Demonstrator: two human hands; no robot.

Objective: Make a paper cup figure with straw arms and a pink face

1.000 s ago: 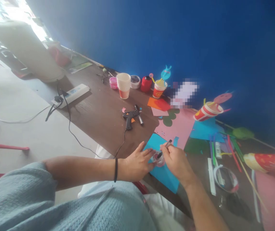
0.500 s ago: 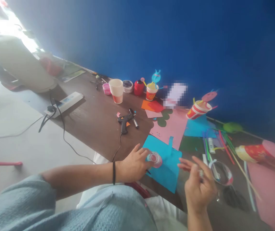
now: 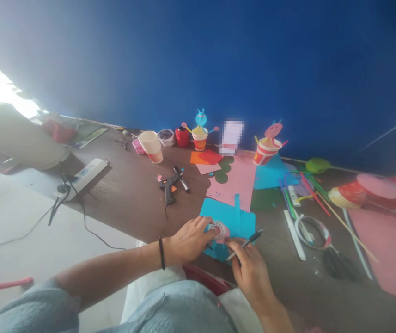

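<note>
My left hand (image 3: 191,238) rests at the left side of a blue paper sheet (image 3: 244,222), its thumb and fingers closed on a small round pink-and-white piece (image 3: 222,232). Markings ring the face of this piece; its exact kind is unclear. A dark, thin tip (image 3: 209,246) shows by my left thumb, and the rest of it is hidden. With bent fingers, my right hand (image 3: 251,268) holds a dark pen (image 3: 251,240) slantwise over the sheet's lower right. My right fingertips are close to the round piece. A blue paper strip (image 3: 237,203) lies at the sheet's top.
Left of the sheet lie a black glue gun (image 3: 169,186) and a power strip (image 3: 85,178). Paper cups (image 3: 152,147) and a decorated cup (image 3: 199,138) stand by the blue wall. A tape roll (image 3: 313,233) and coloured pipe cleaners (image 3: 313,194) lie to the right.
My right hand has come down and left from above the table to the blue sheet, beside the round piece. My left hand stays on the piece. The camera view has shifted.
</note>
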